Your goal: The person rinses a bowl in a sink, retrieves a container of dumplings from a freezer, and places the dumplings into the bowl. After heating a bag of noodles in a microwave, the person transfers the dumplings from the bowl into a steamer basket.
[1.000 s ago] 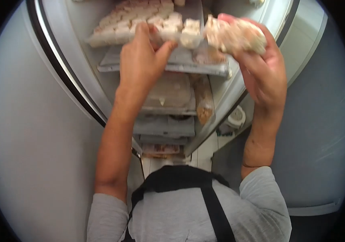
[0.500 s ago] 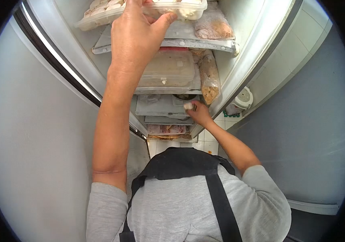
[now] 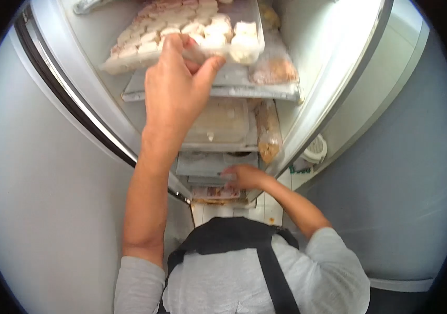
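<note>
My left hand [image 3: 179,83] pinches the near edge of a clear plastic container [image 3: 129,64]. Rows of small pale food pieces [image 3: 181,23] fill it, with a few whiter ones near its right corner. The container sits tilted at the upper part of an open fridge or freezer, over a frosted shelf [image 3: 213,91]. Far lower, my right hand [image 3: 247,177] is in front of the lower shelves, its fingers pointing left. Motion smears those fingers, and no piece can be made out in them.
Below the container stand a lidded plastic box [image 3: 221,120] and a bag of brown food [image 3: 269,131]. A flat package [image 3: 215,192] lies lowest. Open doors flank me, the left door [image 3: 61,183] and the right door [image 3: 385,172]. A white basket [image 3: 315,149] is beyond the frame.
The view has tilted up, showing more of the container's contents. My right hand has turned and shifted left; the white piece it pinched earlier no longer shows. My left hand keeps its grip.
</note>
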Action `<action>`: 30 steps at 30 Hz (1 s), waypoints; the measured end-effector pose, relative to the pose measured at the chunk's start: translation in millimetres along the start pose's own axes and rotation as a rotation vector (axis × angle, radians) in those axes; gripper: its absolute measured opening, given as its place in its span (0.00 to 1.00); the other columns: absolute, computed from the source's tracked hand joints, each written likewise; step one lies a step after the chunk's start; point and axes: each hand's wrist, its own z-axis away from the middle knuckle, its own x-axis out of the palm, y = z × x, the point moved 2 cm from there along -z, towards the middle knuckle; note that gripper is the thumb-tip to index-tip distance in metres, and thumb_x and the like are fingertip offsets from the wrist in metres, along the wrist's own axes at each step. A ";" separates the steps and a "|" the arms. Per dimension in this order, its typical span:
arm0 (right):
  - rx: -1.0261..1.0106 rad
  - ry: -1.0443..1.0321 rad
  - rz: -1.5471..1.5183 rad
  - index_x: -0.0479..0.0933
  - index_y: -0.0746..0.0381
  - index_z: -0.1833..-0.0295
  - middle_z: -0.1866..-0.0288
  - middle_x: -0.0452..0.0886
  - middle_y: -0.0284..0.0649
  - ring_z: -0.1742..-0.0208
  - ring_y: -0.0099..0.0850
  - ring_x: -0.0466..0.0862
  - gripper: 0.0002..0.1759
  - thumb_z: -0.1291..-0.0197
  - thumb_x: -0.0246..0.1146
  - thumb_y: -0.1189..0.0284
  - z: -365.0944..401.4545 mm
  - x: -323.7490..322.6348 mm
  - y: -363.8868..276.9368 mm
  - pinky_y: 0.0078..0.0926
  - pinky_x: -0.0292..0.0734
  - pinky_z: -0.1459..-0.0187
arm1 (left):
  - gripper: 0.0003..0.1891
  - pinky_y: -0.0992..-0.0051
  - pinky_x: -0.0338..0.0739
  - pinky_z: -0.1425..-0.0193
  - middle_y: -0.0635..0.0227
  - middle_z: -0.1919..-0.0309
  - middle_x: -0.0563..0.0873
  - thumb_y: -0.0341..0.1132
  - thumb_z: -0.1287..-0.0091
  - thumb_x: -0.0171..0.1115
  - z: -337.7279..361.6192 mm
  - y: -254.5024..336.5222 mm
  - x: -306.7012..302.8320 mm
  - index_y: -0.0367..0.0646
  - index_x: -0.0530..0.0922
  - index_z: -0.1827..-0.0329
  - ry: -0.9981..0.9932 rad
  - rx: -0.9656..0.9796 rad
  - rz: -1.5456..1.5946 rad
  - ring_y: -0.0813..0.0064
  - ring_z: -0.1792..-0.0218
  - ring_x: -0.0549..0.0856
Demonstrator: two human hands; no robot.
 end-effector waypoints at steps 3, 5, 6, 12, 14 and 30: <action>-0.440 -0.038 -0.236 0.87 0.61 0.41 0.46 0.90 0.50 0.46 0.44 0.90 0.22 0.34 0.73 0.59 94.7 -110.9 -129.9 0.36 0.82 0.42 | 0.24 0.60 0.84 0.62 0.57 0.74 0.90 0.42 0.36 0.78 -0.4 3.4 -4.0 0.37 0.75 0.46 -0.085 -0.085 0.040 0.54 0.70 0.92; -0.685 0.345 -0.216 0.87 0.64 0.45 0.49 0.91 0.46 0.50 0.40 0.90 0.17 0.35 0.73 0.67 140.3 -177.2 -178.6 0.33 0.83 0.46 | 0.24 0.59 0.84 0.62 0.57 0.75 0.90 0.41 0.36 0.78 0.2 2.6 -4.2 0.38 0.75 0.47 -0.070 -0.063 0.042 0.53 0.70 0.92; -0.764 0.602 -0.129 0.87 0.64 0.47 0.52 0.91 0.42 0.52 0.36 0.90 0.14 0.37 0.73 0.72 153.1 -205.7 -197.3 0.32 0.84 0.50 | 0.24 0.59 0.84 0.63 0.57 0.75 0.90 0.41 0.36 0.78 -0.2 3.1 -5.3 0.38 0.75 0.47 -0.058 -0.043 0.037 0.52 0.70 0.92; -0.324 1.098 0.442 0.85 0.65 0.42 0.44 0.89 0.50 0.40 0.45 0.86 0.19 0.31 0.65 0.63 75.2 -317.5 -214.0 0.36 0.78 0.36 | 0.23 0.68 0.82 0.63 0.56 0.73 0.91 0.39 0.34 0.77 1.6 0.8 -3.8 0.38 0.75 0.45 -0.060 -0.037 0.036 0.64 0.70 0.92; -0.122 0.959 0.472 0.84 0.62 0.37 0.37 0.87 0.51 0.34 0.50 0.83 0.23 0.30 0.63 0.59 29.9 -353.3 -205.3 0.40 0.77 0.35 | 0.23 0.67 0.83 0.63 0.56 0.73 0.91 0.40 0.34 0.78 1.9 1.6 -4.8 0.37 0.75 0.45 -0.054 -0.053 0.040 0.62 0.70 0.93; 0.048 0.992 0.917 0.81 0.56 0.36 0.37 0.86 0.52 0.34 0.50 0.84 0.24 0.37 0.67 0.63 -86.3 -432.8 -185.1 0.49 0.79 0.33 | 0.23 0.62 0.84 0.62 0.57 0.75 0.90 0.40 0.34 0.77 2.4 -2.9 -10.9 0.38 0.75 0.45 -0.084 -0.033 0.054 0.56 0.70 0.93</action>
